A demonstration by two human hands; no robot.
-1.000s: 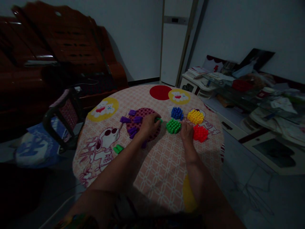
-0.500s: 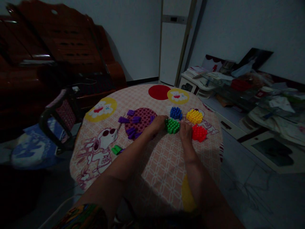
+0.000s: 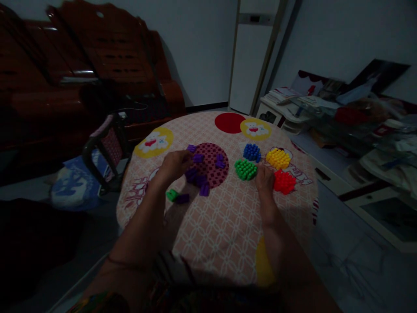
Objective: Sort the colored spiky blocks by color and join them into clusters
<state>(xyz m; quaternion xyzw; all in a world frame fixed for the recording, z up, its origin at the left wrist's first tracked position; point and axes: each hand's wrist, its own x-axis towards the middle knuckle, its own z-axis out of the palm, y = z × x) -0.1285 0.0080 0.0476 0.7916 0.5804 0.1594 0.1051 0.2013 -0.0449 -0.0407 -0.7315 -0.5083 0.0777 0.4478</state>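
My left hand (image 3: pixel 176 166) is over the left part of the dark red patterned circle, fingers curled down at the purple plastic pieces (image 3: pixel 197 158). It covers a spot where one such piece lay, and its fingertips are partly hidden. Beside a bundle of green knobbed plastic pieces (image 3: pixel 246 169) rests my right hand (image 3: pixel 264 177), closed; whether anything is inside it cannot be seen. Blue (image 3: pixel 252 152), yellow (image 3: pixel 278 158) and red (image 3: pixel 284 181) bundles stand close around it. A loose green piece (image 3: pixel 172 195) lies left of a purple one (image 3: pixel 183 198).
Everything lies on a round table with a patterned cloth (image 3: pixel 215 226). A chair (image 3: pixel 106 152) stands at its left, with a wooden sofa (image 3: pixel 107 65) behind. On the right, a cluttered glass-topped cabinet (image 3: pixel 325 126) runs along the wall.
My left hand has moved left from the green bundle to the purple pieces. My right hand stays beside the green bundle. The view has turned slightly left.
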